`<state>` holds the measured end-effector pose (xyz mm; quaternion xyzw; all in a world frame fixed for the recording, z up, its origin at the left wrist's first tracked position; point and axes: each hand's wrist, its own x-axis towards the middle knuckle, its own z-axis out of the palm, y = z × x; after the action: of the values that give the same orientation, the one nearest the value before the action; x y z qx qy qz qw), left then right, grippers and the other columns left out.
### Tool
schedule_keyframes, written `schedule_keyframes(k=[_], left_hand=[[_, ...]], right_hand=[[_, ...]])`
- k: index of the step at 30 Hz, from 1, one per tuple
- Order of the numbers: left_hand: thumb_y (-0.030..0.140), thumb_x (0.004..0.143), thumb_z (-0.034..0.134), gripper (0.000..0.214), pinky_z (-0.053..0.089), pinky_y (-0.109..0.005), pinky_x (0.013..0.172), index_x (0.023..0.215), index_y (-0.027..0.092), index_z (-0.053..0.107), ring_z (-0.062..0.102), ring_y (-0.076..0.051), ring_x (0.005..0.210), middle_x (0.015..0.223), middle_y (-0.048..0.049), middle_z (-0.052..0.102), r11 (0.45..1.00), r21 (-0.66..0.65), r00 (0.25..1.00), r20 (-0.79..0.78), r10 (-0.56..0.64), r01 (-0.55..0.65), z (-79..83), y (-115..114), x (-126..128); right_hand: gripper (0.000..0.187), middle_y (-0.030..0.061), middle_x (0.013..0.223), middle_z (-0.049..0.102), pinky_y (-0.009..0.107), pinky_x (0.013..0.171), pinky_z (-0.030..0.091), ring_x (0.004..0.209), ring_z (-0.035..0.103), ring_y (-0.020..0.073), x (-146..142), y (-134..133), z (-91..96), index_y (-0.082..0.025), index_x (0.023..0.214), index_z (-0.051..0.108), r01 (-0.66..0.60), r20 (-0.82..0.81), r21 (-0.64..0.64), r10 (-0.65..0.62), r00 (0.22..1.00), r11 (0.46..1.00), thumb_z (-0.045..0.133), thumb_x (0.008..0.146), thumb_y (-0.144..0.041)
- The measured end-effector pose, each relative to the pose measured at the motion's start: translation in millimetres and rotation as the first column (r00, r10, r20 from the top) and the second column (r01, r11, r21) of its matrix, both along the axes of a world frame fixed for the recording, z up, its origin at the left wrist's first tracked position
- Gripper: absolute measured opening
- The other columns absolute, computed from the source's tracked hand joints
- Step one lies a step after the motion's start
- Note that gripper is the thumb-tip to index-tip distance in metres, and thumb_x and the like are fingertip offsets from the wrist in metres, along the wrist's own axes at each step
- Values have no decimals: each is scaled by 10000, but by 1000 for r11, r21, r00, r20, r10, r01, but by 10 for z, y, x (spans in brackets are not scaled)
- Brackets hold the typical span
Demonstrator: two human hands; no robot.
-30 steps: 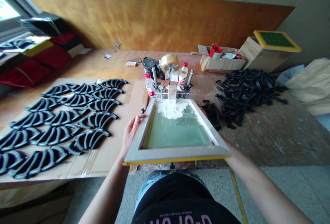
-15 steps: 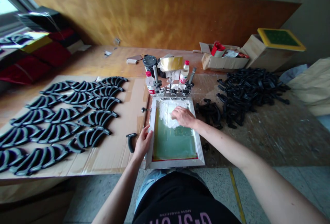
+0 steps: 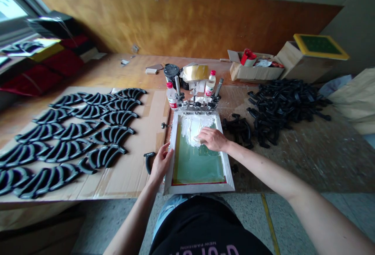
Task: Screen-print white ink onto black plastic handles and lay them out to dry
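A silkscreen printing frame (image 3: 229, 169) with pale metal edges and green mesh lies in front of me, hinged to a metal clamp (image 3: 199, 108) at its far end. Thick white ink (image 3: 190, 124) is spread over the far part of the mesh. My right hand (image 3: 213, 139) is closed in a pinch at the near right side of the ink; what it holds is hidden by the fingers. With thumb and fingers, my left hand (image 3: 162, 161) grips the frame's left edge. Just left of that hand, a single black curved handle (image 3: 149, 162) lies on the cardboard.
Rows of black handles (image 3: 70, 130) cover the cardboard (image 3: 140, 184) at left. A heap of black handles (image 3: 281, 106) lies at right. Behind the clamp stand red-capped bottles (image 3: 209, 85), a black tub (image 3: 171, 71) and a tape roll (image 3: 195, 72). An open carton (image 3: 254, 73) sits back right.
My right hand has moved a little toward me and to the right over the ink. My left hand stays at the frame's left edge. The view has shifted slightly.
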<state>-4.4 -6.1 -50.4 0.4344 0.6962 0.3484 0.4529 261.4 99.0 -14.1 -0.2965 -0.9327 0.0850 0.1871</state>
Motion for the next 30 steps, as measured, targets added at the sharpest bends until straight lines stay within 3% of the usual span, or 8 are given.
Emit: schedule_keyframes(k=[6, 9, 13, 16, 20, 25, 28, 30], left_hand=[[637, 783, 611, 692, 448, -228, 563, 1357, 260, 526, 605, -146, 644, 834, 0, 702, 1000, 16, 990, 141, -16, 14, 547, 36, -34], [662, 772, 607, 588, 468, -242, 571, 1122, 195, 677, 606, -156, 672, 830, -14, 689, 990, 133, 968, 252, 13, -48, 923, 182, 11], [677, 779, 577, 557, 534, -299, 716, 1045, 195, 657, 645, -192, 854, 942, -44, 691, 918, 339, 905, 422, 48, -206, 1286, 552, 181], [622, 795, 583, 530, 553, -324, 732, 1120, 204, 605, 659, -190, 868, 929, -47, 688, 899, 360, 848, 530, 21, -248, 1378, 755, 304], [535, 818, 611, 469, 551, -261, 648, 1154, 211, 572, 666, -152, 775, 887, -34, 699, 908, 215, 771, 617, 158, -359, 1073, 602, 534], [501, 879, 560, 394, 582, -329, 660, 1091, 170, 581, 703, -210, 850, 1050, -127, 714, 956, -292, 729, 653, 203, -5, 420, 62, 903], [453, 893, 517, 307, 565, -298, 593, 940, 160, 593, 700, -192, 732, 861, -96, 726, 944, -325, 755, 602, 259, -65, 205, -65, 679], [477, 866, 499, 336, 518, -262, 492, 852, 155, 596, 649, -167, 562, 720, -76, 709, 936, -302, 851, 429, 303, -181, 84, -81, 244]], right_hand=[[583, 39, 1066, 673, 289, 797, 462, 909, 618, 195, -49, 701, 434, -306, 1380, 509, 378, -60, -80, -383, 922, 922, 715, 835, -271], [506, 35, 1003, 692, 294, 778, 465, 861, 629, 200, 234, 941, 505, -295, 1383, 504, 558, -143, -99, -567, 811, 824, 623, 893, -335], [293, 37, 818, 687, 304, 731, 466, 763, 618, 203, 694, 794, 245, -190, 1159, 636, 723, -168, -262, -768, 618, 639, 471, 947, -307], [175, 40, 820, 687, 301, 736, 471, 778, 615, 201, 700, 475, -112, -173, 981, 678, 644, -87, -333, -703, 706, 688, 613, 871, -292], [231, 57, 989, 683, 347, 881, 450, 968, 591, 215, 318, 71, -411, -204, 977, 690, 403, -35, -271, -428, 903, 874, 772, 769, -261], [130, 63, 902, 664, 356, 887, 448, 941, 559, 212, -190, -402, -346, -199, 946, 713, 313, -118, -152, -332, 936, 937, 695, 856, -292], [186, 42, 973, 692, 298, 898, 444, 953, 576, 169, -126, -577, -324, -230, 1077, 702, 54, -158, -142, -76, 984, 988, 603, 920, -226], [248, 35, 1031, 700, 268, 897, 440, 978, 585, 152, 224, -586, -366, -231, 1110, 688, 184, -132, -188, -210, 969, 965, 547, 930, -136]])
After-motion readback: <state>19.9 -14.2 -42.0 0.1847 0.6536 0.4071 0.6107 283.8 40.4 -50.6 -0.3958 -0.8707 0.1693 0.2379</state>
